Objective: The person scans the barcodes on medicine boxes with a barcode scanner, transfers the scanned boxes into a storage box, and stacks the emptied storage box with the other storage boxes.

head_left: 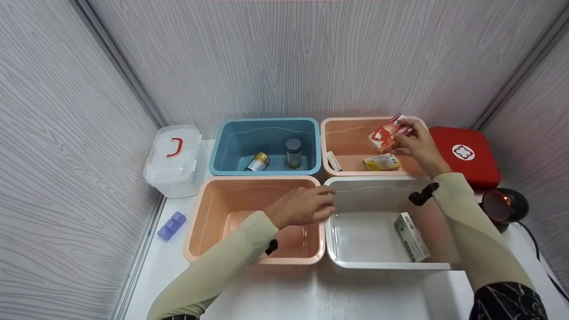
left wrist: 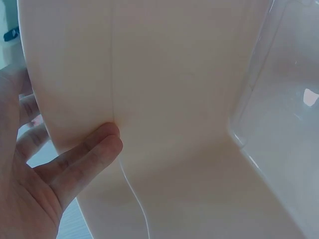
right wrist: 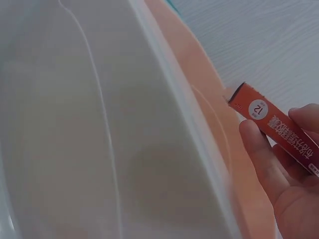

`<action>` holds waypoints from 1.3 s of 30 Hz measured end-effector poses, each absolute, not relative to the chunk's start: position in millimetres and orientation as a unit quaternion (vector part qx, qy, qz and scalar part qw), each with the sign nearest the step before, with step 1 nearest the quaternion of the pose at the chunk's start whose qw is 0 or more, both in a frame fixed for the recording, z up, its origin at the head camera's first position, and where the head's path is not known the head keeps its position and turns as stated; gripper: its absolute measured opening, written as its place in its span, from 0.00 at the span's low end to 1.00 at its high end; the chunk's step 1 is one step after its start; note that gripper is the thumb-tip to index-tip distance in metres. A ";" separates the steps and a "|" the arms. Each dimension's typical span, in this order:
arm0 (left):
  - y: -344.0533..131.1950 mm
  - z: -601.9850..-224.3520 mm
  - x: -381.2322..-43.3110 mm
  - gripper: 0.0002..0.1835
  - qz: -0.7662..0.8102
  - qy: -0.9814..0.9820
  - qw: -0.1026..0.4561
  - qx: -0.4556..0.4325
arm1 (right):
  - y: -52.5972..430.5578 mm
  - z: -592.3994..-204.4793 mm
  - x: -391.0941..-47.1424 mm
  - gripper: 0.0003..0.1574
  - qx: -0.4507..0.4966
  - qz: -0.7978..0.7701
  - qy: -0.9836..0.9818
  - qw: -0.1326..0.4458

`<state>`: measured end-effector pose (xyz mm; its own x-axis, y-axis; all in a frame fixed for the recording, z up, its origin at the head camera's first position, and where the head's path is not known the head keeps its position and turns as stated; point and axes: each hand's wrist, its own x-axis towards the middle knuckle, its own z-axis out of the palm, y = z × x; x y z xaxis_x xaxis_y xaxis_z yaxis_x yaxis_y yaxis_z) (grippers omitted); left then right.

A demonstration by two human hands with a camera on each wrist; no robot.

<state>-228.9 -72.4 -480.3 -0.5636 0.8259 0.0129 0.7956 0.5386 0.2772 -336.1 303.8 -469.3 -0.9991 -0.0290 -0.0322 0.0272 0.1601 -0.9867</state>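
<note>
My right hand [head_left: 415, 144] pinches a red and white medicine box [head_left: 386, 135] between thumb and fingers, tilted above the back right peach bin [head_left: 351, 129]. Its narrow red side, printed with the number 12, faces the right wrist camera. Below it in that bin lie a yellow and white box [head_left: 382, 162] and a small white box [head_left: 333, 161]. My left hand [head_left: 302, 206] hangs loosely bent at the right rim of the front peach bin [head_left: 222, 200]. In the left wrist view its fingers [left wrist: 94, 147] show on both sides of that bin's wall.
The white bin [head_left: 369, 240] in front holds a green and white box [head_left: 412, 238]. Two bottles [head_left: 293, 153] are in the blue bin [head_left: 266, 126]. A clear lidded case [head_left: 173, 155], purple pill organizer [head_left: 172, 226], red first-aid case [head_left: 466, 155] and black scanner-like device [head_left: 506, 205] flank the bins.
</note>
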 end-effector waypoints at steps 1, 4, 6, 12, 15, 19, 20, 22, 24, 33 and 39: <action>-72.0 -480.4 -228.9 0.20 0.126 0.875 0.060 0.463 | 300.7 -471.6 -338.1 0.38 -0.005 -0.637 0.770 0.026; -71.0 -480.7 -229.0 0.20 0.127 0.875 0.063 0.464 | 292.8 -478.2 -341.6 0.41 -0.024 -0.608 0.792 0.040; -70.4 -480.7 -229.1 0.20 0.127 0.874 0.067 0.464 | 288.9 -481.9 -343.0 0.42 -0.031 -0.594 0.802 0.048; -68.4 -479.9 -229.4 0.20 0.128 0.874 0.077 0.462 | 282.1 -490.0 -347.6 0.45 -0.052 -0.570 0.818 0.051; -67.4 -479.8 -229.0 0.19 0.131 0.874 0.081 0.461 | 281.7 -491.1 -346.8 0.47 -0.063 -0.567 0.819 0.055; -67.1 -479.2 -228.8 0.19 0.126 0.873 0.073 0.466 | 283.5 -488.1 -339.5 0.45 -0.079 -0.558 0.825 0.027; -67.1 -479.0 -228.8 0.19 0.126 0.872 0.071 0.468 | 284.0 -486.9 -336.8 0.43 -0.084 -0.559 0.825 0.015; -67.2 -478.6 -228.7 0.19 0.125 0.872 0.065 0.469 | 285.1 -483.7 -329.8 0.39 -0.099 -0.560 0.823 -0.002; -67.2 -478.5 -228.7 0.20 0.126 0.871 0.061 0.471 | 287.2 -480.4 -320.9 0.34 -0.114 -0.556 0.823 -0.010; -70.0 -479.4 -230.2 0.21 0.141 0.873 0.072 0.460 | 305.5 -465.6 -275.9 0.22 -0.164 -0.529 0.831 0.056; -72.2 -481.8 -231.8 0.21 0.141 0.875 0.077 0.457 | 313.7 -462.9 -258.2 0.18 -0.240 -0.428 0.855 0.167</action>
<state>-231.8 -72.2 -481.8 -0.5696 0.8219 -0.0063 0.7782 0.5417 0.3178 -258.2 313.7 -462.9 -0.8290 -0.5535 -0.0795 -0.2679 0.5179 -0.8124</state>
